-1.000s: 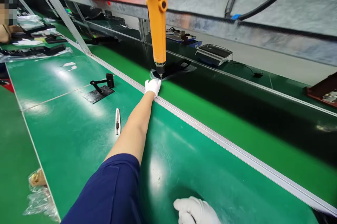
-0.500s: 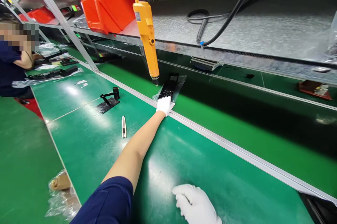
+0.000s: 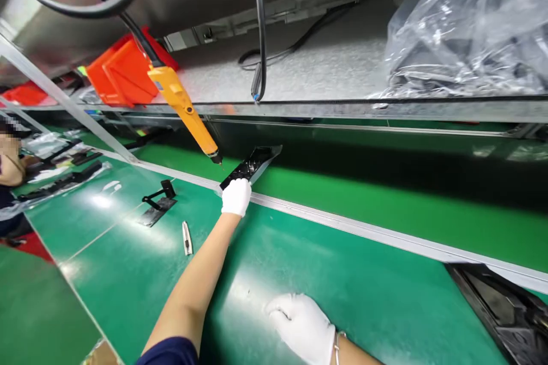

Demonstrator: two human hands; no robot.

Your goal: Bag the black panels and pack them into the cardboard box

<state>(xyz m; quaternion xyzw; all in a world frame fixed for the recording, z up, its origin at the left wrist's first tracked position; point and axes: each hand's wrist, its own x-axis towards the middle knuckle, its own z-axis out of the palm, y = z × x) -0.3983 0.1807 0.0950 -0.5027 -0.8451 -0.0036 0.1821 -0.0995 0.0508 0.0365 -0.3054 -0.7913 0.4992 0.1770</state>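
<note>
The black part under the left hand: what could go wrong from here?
1. The black part might bump the yellow screwdriver, whose tip hangs close to it.
2. Clear film sticks out along the part's side; it could snag on the metal rail or slip under the gloved left hand.
3. The knife lies beside the left forearm, so a sweep of that arm could knock it.

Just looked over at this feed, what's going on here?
The person's left hand grips the near end of a black part with clear plastic around it, at the green belt's near edge. The right hand, loosely curled, is over the bench with nothing visible in it. A yellow power screwdriver hangs close to the part.
</note>
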